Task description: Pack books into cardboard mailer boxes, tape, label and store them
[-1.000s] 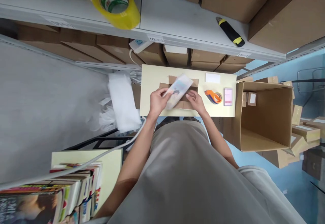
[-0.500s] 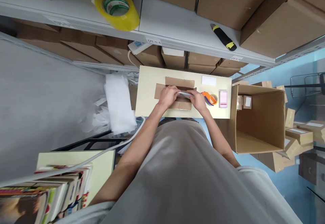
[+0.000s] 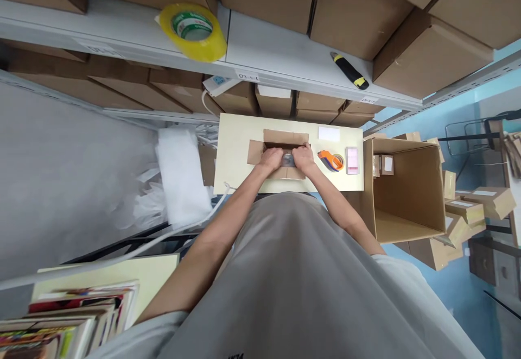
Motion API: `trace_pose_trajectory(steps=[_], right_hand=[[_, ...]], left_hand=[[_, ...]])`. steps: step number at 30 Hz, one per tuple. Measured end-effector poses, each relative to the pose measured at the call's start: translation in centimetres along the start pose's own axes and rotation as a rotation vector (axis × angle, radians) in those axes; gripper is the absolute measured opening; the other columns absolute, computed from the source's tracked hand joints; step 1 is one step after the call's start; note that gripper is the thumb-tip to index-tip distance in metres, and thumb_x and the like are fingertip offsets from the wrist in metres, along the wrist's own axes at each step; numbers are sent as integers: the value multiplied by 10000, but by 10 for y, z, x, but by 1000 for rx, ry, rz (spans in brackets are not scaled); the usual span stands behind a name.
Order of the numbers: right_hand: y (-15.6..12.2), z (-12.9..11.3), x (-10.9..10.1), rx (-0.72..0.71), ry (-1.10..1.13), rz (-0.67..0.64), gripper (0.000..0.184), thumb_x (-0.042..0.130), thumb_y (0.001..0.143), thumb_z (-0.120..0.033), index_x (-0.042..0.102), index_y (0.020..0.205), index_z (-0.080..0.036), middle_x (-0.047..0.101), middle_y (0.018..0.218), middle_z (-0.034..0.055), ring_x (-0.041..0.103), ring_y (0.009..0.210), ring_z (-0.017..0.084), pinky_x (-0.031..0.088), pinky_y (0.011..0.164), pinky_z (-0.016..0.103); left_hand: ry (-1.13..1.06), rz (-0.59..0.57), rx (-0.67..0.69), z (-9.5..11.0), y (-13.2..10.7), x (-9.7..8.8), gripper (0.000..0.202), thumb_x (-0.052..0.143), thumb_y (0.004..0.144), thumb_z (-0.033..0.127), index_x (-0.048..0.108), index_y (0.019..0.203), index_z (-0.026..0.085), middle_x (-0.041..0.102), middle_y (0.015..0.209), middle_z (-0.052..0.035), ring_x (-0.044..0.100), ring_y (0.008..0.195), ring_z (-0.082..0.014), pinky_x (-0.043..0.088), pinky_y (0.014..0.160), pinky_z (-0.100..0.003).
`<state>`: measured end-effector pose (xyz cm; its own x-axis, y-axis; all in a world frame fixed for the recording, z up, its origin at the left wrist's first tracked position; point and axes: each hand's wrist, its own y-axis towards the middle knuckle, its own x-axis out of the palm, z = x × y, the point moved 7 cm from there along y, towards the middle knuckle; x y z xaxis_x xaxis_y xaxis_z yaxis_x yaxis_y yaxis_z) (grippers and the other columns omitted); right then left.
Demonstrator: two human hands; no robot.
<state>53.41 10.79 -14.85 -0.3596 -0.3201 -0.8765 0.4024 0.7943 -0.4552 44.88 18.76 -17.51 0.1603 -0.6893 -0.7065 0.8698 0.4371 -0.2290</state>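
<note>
A small open cardboard box [image 3: 255,152] sits on the pale tabletop with its flaps spread. Inside its opening lies a shiny, clear plastic-wrapped item [image 3: 288,159], seen only between my hands. My left hand [image 3: 271,159] grips the item's left end with curled fingers, and my right hand [image 3: 303,156] has hold of the right end. The fingertips of both are partly hidden inside the box. Right of the box rests an orange tape dispenser [image 3: 326,158], beside a stack of pink-and-white labels [image 3: 352,161]. A white slip [image 3: 329,133] lies behind them.
Above the table runs a grey shelf [image 3: 268,38] with a yellow tape roll [image 3: 211,44], a utility knife [image 3: 350,70] and cartons. A large open carton [image 3: 411,234] stands at the right. White wrapping sheets [image 3: 183,174] hang at the left, near a cable [image 3: 134,256] and books [image 3: 93,315].
Both hands have lowered the plastic-wrapped item into the box opening and moved closer together. The whole view has shifted slightly.
</note>
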Motion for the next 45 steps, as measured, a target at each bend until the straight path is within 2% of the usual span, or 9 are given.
trace_pose_trajectory(steps=[4,9,16,21,26,29,33,38,45], right_hand=[[-14,6,-7,12,31,93,390,527,1043,-22,853,1205,-162,880,1225,190,771,1264,301,375,1314,504],[-79,43,-26,100,361,465,486,396,1181,-290,693,1552,-185,760,1530,179,648,1456,336,257,1412,593],[-120,54,21,166,543,464,534,509,1152,-419,623,1601,-153,801,1475,191,663,1491,341,214,1431,658],[-113,31,43,62,439,311,782,788,1020,-580,597,1649,-156,733,1576,215,550,1624,388,173,1454,674],[-104,23,51,-32,256,173,927,901,949,-417,504,1732,-119,564,1759,233,379,1740,431,94,1464,704],[-104,26,50,-43,223,172,875,843,987,-351,483,1752,-125,563,1761,229,366,1747,422,86,1466,700],[-106,28,51,-56,257,187,803,773,1022,-351,498,1742,-125,607,1725,217,387,1734,414,75,1469,694],[-105,30,52,-25,337,224,640,683,1066,-349,581,1669,-161,721,1596,200,478,1677,379,110,1462,697],[-79,57,44,189,435,339,558,546,1124,-346,591,1616,-86,638,1648,286,568,1595,392,312,1411,649]], left_hand=[[11,7,15,-1,-8,-7,463,612,941,198,811,1358,167,822,1326,-224,730,1312,-380,530,1192,-530],[-44,363,-110,-32,-64,-56,645,602,1005,275,596,1643,177,556,1716,-238,461,1613,-472,377,1331,-694],[-175,393,-261,-66,-118,-58,895,701,1002,468,355,1765,152,662,1579,-245,526,1577,-449,337,1369,-672],[-174,248,-107,-41,-115,-32,1084,859,913,586,335,1775,188,566,1711,-258,437,1682,-446,326,1400,-638],[-204,283,-318,-58,-113,-13,1380,939,805,692,193,1811,114,218,1878,-359,224,1776,-518,275,1415,-688],[-269,359,-412,-71,-116,-15,1277,875,881,673,190,1822,148,407,1801,-334,397,1703,-499,350,1382,-686],[-225,308,-220,-53,-115,-20,1167,823,945,624,202,1836,198,620,1655,-248,526,1612,-443,382,1371,-658],[-140,60,-1,-29,-106,-4,1033,861,921,522,385,1775,187,642,1649,-232,483,1654,-439,376,1381,-629],[-133,212,-118,-52,-74,-16,909,729,979,352,363,1784,140,588,1674,-254,513,1610,-446,387,1378,-637]])
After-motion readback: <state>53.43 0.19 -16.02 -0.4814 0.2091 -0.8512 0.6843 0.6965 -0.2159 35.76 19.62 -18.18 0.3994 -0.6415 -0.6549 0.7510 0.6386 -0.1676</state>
